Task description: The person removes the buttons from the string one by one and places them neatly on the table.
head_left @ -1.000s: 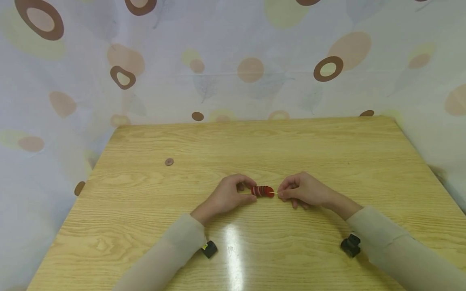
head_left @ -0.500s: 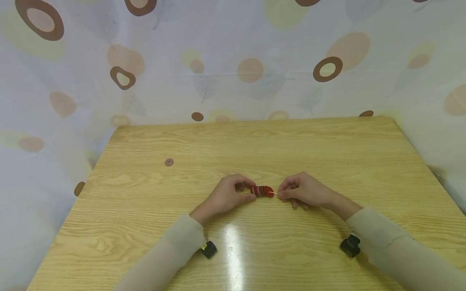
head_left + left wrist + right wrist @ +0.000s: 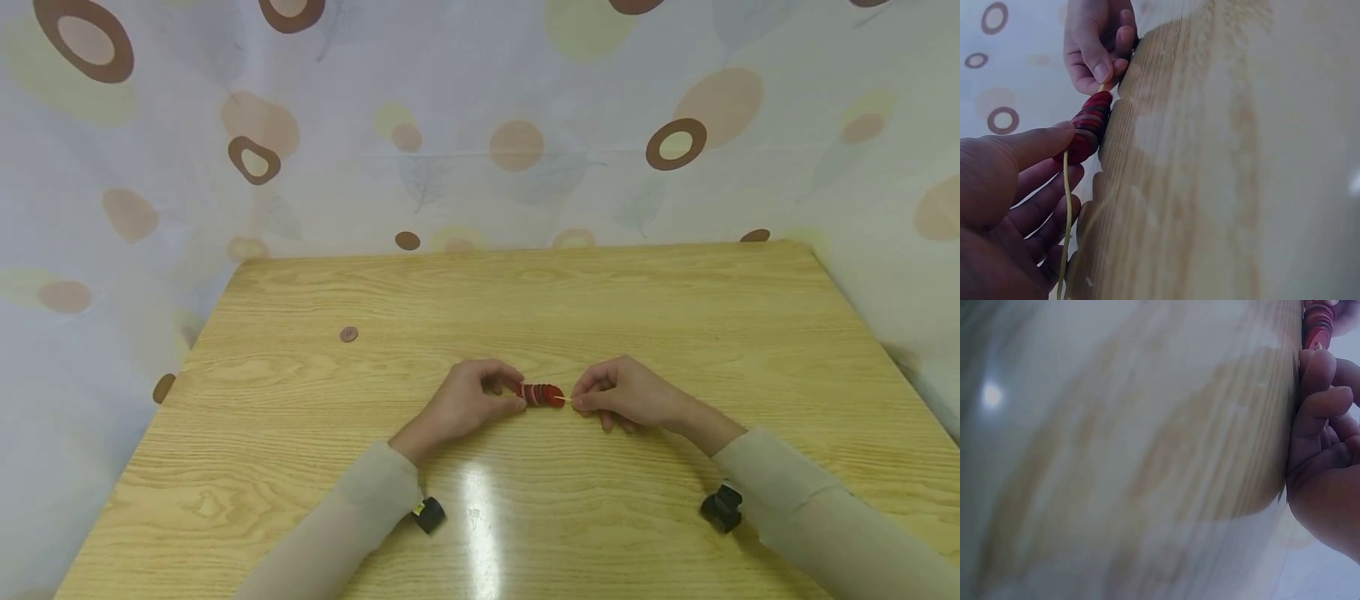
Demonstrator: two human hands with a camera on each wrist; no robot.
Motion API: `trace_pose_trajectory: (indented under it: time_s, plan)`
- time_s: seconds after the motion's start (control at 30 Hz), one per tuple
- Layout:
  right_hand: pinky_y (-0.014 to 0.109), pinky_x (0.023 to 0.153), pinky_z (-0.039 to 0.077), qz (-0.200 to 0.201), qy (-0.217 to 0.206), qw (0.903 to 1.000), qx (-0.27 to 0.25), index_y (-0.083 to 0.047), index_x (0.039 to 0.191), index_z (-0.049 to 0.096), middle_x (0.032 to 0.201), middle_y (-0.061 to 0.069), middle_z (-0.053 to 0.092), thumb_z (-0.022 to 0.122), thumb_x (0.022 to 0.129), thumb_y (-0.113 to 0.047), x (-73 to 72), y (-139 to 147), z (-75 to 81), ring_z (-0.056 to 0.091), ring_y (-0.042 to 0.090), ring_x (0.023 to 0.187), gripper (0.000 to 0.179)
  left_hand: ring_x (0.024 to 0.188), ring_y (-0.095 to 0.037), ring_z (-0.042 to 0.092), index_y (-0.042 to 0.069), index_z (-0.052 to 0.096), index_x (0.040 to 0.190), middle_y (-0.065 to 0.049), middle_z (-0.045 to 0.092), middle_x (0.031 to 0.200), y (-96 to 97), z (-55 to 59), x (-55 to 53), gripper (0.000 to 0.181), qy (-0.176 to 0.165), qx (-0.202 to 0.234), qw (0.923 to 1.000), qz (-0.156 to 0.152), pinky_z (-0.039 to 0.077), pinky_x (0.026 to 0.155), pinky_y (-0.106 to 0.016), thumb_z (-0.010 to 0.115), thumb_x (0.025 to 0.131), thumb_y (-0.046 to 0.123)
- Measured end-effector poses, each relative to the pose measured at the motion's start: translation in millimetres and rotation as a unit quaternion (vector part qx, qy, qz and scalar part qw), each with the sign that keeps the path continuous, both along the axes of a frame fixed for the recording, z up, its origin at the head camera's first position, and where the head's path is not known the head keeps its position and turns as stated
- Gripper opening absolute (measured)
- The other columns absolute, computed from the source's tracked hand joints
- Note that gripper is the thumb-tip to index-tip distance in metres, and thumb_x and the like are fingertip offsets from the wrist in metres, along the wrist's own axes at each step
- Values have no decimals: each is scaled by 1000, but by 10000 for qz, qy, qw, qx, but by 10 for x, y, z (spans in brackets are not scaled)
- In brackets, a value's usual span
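Note:
A row of red, dark and pinkish buttons [image 3: 542,395] is threaded on a yellow cord [image 3: 1067,212] at mid-table. My left hand [image 3: 476,400] pinches the row's left end between thumb and fingers. From there, in the left wrist view, the cord hangs down past the palm. Just right of the row, my right hand [image 3: 626,390] pinches the cord's other end between thumb and forefinger. In the right wrist view, that hand [image 3: 1325,437] lies low along the tabletop, and the red buttons [image 3: 1319,325] show beyond its fingertips.
A single brown button [image 3: 348,334] lies on the wooden table [image 3: 637,308] toward the back left. A patterned curtain [image 3: 450,125] hangs along the table's far edge and both sides. Each sleeve's wrist carries a small black camera [image 3: 428,515].
My left hand has shifted very slightly left along the row of buttons. The right hand stays in place with its pinch on the cord.

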State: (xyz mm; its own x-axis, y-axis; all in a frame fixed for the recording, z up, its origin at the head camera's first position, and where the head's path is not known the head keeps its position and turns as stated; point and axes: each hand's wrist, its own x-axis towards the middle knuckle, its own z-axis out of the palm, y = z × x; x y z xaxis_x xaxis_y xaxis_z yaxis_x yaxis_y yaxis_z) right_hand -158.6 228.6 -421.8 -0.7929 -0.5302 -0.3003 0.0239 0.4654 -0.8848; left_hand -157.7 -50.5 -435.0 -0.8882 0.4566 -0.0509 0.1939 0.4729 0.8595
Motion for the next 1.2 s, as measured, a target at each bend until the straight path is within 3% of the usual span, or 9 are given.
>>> trace_pose_trajectory:
  time_s: [0.17,0.4,0.63,1.2]
  plan:
    - [21,38,39,25,36,10000,17,0,101,70,74,10,67,69,96,-16,4,-3,-6,53,11,49,17,88,-13,60,11,75,114,8,70,99,-1,-12,4,30,3,133,9999,31,51,75,-30,82,86,21]
    - [21,38,40,42,48,10000,2,1,102,70,73,11,67,68,97,-16,0,-3,1,53,12,49,17,105,-12,64,9,74,116,7,71,110,-6,-23,6,32,-89,485,9988,4,50,95,-36,81,87,21]
    - [22,38,40,65,47,10000,-12,1,102,70,74,11,67,69,97,-16,-3,1,-3,54,12,49,17,103,-14,65,6,73,115,4,70,109,-24,-2,11,31,88,548,9985,24,52,92,-34,81,87,16]
    - [22,38,41,116,102,9999,-33,0,101,71,72,11,66,69,96,-16,-6,5,-30,54,12,50,17,106,-21,67,4,70,116,-6,68,116,-56,-7,19,29,32,843,9964,-14,54,93,-36,78,88,5]
